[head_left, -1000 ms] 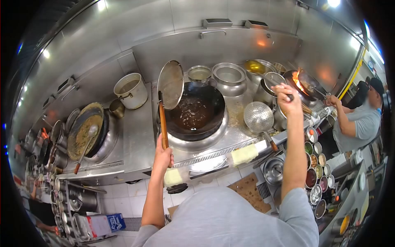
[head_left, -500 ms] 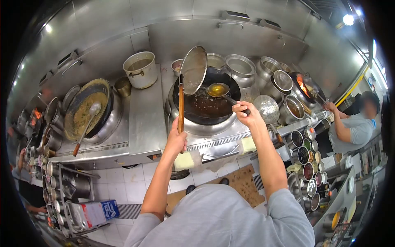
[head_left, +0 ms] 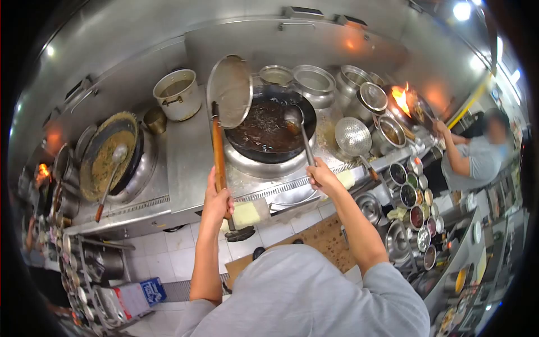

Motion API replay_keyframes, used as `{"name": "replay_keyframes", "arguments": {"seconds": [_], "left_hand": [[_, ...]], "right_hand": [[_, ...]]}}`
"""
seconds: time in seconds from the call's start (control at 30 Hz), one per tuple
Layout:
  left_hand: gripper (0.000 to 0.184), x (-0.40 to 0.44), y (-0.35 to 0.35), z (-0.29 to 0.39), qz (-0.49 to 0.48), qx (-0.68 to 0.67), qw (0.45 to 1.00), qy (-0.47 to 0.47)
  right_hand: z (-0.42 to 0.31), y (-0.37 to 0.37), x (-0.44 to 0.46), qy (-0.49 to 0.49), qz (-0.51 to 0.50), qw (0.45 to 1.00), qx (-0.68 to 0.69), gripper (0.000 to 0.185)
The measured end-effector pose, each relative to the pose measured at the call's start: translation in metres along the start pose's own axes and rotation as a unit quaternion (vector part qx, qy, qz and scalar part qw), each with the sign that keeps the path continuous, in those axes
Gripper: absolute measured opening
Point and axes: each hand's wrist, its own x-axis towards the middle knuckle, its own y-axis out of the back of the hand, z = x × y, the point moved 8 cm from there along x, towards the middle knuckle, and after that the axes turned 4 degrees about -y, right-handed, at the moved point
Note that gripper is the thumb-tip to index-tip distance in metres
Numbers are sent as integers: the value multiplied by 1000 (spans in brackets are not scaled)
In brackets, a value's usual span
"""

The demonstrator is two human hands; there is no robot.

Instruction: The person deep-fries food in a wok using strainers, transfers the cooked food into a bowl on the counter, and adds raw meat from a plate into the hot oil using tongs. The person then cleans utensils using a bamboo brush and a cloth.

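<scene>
My left hand is wrapped round the wooden handle of a round mesh strainer. The strainer is tilted up at the left side of a black wok, partly overlapping its rim in view. Dark, bubbling liquid fills the wok's bottom. In my right hand is the handle of a metal ladle, whose bowl dips into the liquid at the wok's right side. What the bowl contains is hard to make out.
At left stand a tall pot and another wok with a spoon. A perforated skimmer and several pots lie right. Flames rise by a co-worker. Ingredient tins line the right side.
The strainer has moved left, away from over the wok. My right hand has come left and down, and the ladle, earlier raised with yellow liquid, is in the wok. Flames have flared up at right.
</scene>
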Motion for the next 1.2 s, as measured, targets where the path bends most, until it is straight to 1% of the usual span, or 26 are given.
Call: {"name": "replay_keyframes", "arguments": {"seconds": [0.03,0.07,0.1,0.13,0.2,0.23,0.3,0.33,0.37,0.4,0.43,0.47,0.5,0.53,0.57,0.6,0.63,0.73,0.77,0.83,0.9,0.93,1.0,1.03,1.07,1.2], "left_hand": [[76,-1,3,1,13,-12,1000,-8],[76,-1,5,4,26,-25,999,-16],[76,-1,2,4,15,-19,1000,-15],[76,-1,2,7,18,-22,999,-22],[76,-3,1,12,25,-33,999,-27],[76,-3,0,14,22,-31,999,-31],[76,-3,0,11,15,-29,999,-28],[76,-3,-1,7,11,-26,999,-27],[76,-3,-2,1,12,-25,999,-21],[77,-1,-5,0,12,-24,999,-19],[77,0,-10,0,1,-20,999,-24],[77,-1,-16,-3,-7,-33,999,-16],[77,-1,-24,-7,-16,-46,999,-5],[77,1,-28,-13,-13,-53,999,1],[77,1,-37,-15,-33,-51,998,2],[77,2,-42,-18,-14,-62,998,10],[78,4,-48,-22,1,-72,997,18],[76,17,-69,-27,-29,-83,996,13],[76,22,-78,-26,-41,-82,996,12],[74,31,-92,-25,-46,-98,994,21],[72,42,-110,-21,-49,-109,992,26],[71,46,-122,-19,-68,-127,989,33],[67,60,-145,-18,-111,-163,980,39],[67,65,-157,-16,-107,-163,980,39],[66,70,-176,-14,-128,-190,972,54],[60,99,-256,-16,-195,-246,944,97]], "right_hand": [[0,-12,-7,-19,-55,990,132,17],[0,-22,-7,-57,-101,965,236,11],[-3,-29,-7,-92,-148,926,334,10],[-4,-24,2,-88,-144,925,342,10],[-14,-45,11,-154,-314,797,492,12],[-21,-47,11,-150,-316,796,494,12],[-27,-52,15,-168,-281,817,475,11],[-31,-51,17,-144,-281,846,429,10],[-34,-49,20,-140,-279,844,436,10],[-37,-41,26,-95,-252,921,282,8],[-45,-31,32,-45,-213,969,119,9],[-60,-18,22,14,-107,993,-39,19],[-65,-2,27,55,-45,980,-188,40],[-81,13,12,104,24,948,-301,53],[-96,29,-6,144,97,897,-408,66],[-97,50,-2,167,150,873,-434,68],[-93,75,17,249,210,827,-459,67],[-99,147,12,215,267,872,-349,67],[-99,174,16,213,279,871,-345,67],[-91,245,29,190,369,859,-299,68],[-86,296,7,144,304,939,-74,66],[-78,330,9,154,310,936,-57,61],[-70,370,-14,108,295,949,-36,48],[-54,398,-5,71,292,953,-27,43],[-48,415,-7,39,294,954,-52,38],[-20,481,15,-20,300,951,-71,28]]}}
